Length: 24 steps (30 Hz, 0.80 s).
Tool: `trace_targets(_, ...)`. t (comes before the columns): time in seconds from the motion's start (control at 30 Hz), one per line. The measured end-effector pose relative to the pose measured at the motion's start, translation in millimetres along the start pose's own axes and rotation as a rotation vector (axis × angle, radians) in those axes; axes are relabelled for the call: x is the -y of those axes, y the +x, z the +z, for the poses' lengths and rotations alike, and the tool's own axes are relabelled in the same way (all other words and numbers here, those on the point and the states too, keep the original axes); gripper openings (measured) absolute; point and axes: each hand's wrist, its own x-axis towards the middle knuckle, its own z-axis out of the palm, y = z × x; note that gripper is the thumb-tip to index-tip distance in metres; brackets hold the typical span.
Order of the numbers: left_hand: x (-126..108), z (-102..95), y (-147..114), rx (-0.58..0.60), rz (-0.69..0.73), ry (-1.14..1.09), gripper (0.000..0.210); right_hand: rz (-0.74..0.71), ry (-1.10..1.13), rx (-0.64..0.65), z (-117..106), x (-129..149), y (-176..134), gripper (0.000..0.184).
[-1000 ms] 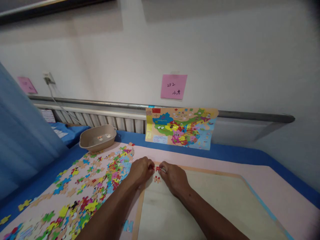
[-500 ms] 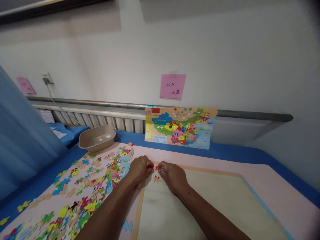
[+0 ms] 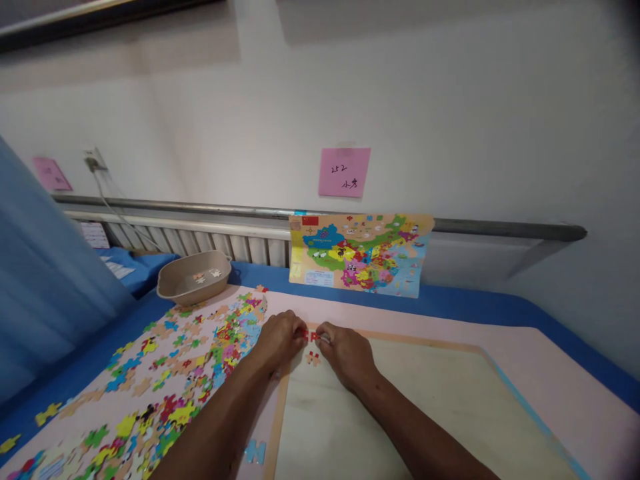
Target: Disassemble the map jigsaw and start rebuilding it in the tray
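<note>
At the top left corner of the wooden puzzle board, both my hands are close together with fingertips pinched. My left hand grips a red puzzle piece, mostly covered by the fingers. My right hand pinches another red puzzle piece, whose left end shows beside the thumb. A narrow gap seems to lie between the two pieces. Just below them, a peach puzzle piece with red on top lies loose on the bare board.
Many loose puzzle pieces spread over the pink sheet at left. A beige basin holds a few pieces. A colourful map poster hangs from the metal rail. One light blue piece lies left of the board.
Both hands stay almost where they were, still pinching the red pieces at the corner. The view has shifted very slightly.
</note>
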Motion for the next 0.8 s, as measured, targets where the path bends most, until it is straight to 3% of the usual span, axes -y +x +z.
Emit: trace_targets(0.8, -0.9, -0.3, -2.0, -0.010, -0.005, 0.013, 0.022, 0.017, 0.011, 0.000, -0.1, 0.0, -0.9, 0.023)
